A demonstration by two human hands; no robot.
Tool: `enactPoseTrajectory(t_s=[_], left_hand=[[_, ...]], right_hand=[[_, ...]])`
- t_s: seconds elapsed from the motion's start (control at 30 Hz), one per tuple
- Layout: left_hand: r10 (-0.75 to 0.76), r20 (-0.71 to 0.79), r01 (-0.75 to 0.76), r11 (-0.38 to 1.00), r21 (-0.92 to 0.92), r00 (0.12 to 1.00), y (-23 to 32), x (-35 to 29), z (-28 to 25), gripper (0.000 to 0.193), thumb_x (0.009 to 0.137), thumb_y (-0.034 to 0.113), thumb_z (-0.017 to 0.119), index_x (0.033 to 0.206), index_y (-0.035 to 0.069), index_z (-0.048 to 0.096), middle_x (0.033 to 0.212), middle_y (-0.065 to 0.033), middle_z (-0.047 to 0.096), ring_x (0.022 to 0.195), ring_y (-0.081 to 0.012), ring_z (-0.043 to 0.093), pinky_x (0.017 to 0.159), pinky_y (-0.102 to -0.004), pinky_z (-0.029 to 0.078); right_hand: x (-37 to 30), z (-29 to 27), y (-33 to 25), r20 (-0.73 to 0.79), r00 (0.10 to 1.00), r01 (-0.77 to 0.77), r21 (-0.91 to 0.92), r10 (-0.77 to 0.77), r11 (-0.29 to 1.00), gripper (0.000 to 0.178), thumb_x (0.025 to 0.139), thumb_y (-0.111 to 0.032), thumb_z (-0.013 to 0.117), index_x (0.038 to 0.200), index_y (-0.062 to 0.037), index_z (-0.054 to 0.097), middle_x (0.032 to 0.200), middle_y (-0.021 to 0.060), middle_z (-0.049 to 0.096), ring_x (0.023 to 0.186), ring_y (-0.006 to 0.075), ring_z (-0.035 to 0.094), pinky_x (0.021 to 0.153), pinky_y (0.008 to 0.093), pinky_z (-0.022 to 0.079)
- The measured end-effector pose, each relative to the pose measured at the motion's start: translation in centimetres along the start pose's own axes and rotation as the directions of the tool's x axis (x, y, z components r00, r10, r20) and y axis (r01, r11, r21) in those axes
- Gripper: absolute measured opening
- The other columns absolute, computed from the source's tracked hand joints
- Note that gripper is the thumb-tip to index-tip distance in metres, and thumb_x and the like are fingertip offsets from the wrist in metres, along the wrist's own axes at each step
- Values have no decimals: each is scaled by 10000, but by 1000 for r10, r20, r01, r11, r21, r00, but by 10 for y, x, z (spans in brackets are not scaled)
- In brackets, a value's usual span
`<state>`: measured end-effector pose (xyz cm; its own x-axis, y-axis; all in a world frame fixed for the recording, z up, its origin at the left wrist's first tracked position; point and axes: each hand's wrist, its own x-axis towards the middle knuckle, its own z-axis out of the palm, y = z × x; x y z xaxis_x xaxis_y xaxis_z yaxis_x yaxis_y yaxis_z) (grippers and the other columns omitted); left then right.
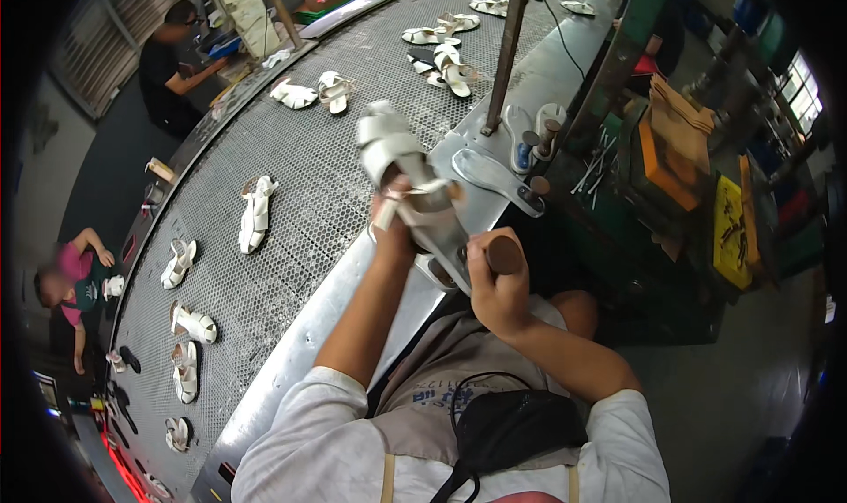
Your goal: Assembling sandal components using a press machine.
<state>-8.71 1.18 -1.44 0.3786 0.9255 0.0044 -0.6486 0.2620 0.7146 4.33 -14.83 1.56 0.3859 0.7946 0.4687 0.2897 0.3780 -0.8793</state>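
A white strappy sandal [381, 137] is held up over the metal edge of the conveyor, slightly blurred. My left hand [394, 223] is closed around its heel end and straps. A grey foot-shaped metal form [447, 238] reaches from the sandal toward my right hand [497, 289]. That hand is wrapped round the form's handle, which ends in a round brown knob [505, 255]. How deep the form sits in the sandal is hidden by the straps and my left hand. Another foot-shaped metal form [494, 182] with a brown knob lies on the metal ledge nearby.
White sandals [256, 213] lie scattered on the perforated conveyor [304, 163]. Two more forms [520, 141] rest beside a metal post [509, 53]. On the right are an orange block [666, 163] and a yellow tray [730, 229]. Two people work across the conveyor.
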Motion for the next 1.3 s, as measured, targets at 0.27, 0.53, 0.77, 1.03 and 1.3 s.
enactPoseTrajectory(t_s=[0.27, 0.53, 0.77, 1.03, 1.3], left_hand=[[-122, -4, 121, 990, -76, 993, -47, -73, 98, 382, 1085, 199, 606, 1374, -51, 615, 1199, -197, 765, 1058, -291, 777, 912, -403, 646], [-431, 443, 442, 893, 85, 786, -88, -99, 95, 889, 1081, 329, 646, 1760, 181, 93, 1676, -132, 399, 1512, -287, 448, 1145, -447, 481], [98, 235, -103, 995, 10, 967, -42, 2, 141, 617, 1101, 449, 546, 1535, 12, 502, 1517, -192, 545, 1435, -403, 552, 1175, -525, 454], [-118, 237, 39, 949, 314, 964, -93, 18, 159, 591, 1096, 231, 564, 1638, 38, 427, 1599, -217, 498, 1499, -336, 497, 1182, -481, 454], [335, 343, -446, 310, 840, 878, -64, 40, 43, 407, 907, -98, 578, 1284, -33, 716, 1389, -192, 680, 1306, -332, 641, 1111, -422, 502]], right_hand=[[-4, -50, 8, -39, 919, 371, -253, -393, 894, 357, 977, -184, 755, 1226, 26, 607, 1095, 173, 611, 1030, 347, 576, 998, 444, 471], [-15, -112, -33, 141, 984, -34, -463, 112, 886, 977, 830, -184, 893, 1621, 5, 353, 1294, 234, 721, 1136, 412, 729, 936, 489, 591], [-13, -203, 4, 339, 934, 91, -527, 112, 845, 842, 734, -403, 953, 1400, -43, 583, 1077, 136, 715, 916, 319, 720, 835, 436, 573], [28, -233, 1, 64, 982, -115, -551, 179, 827, 526, 803, -470, 895, 1081, -45, 760, 968, 147, 739, 906, 365, 721, 821, 473, 571], [217, -370, 17, -570, 815, -577, -814, 108, 58, 694, 983, -650, 646, 1012, 34, 760, 927, 259, 793, 926, 436, 787, 809, 543, 625]])
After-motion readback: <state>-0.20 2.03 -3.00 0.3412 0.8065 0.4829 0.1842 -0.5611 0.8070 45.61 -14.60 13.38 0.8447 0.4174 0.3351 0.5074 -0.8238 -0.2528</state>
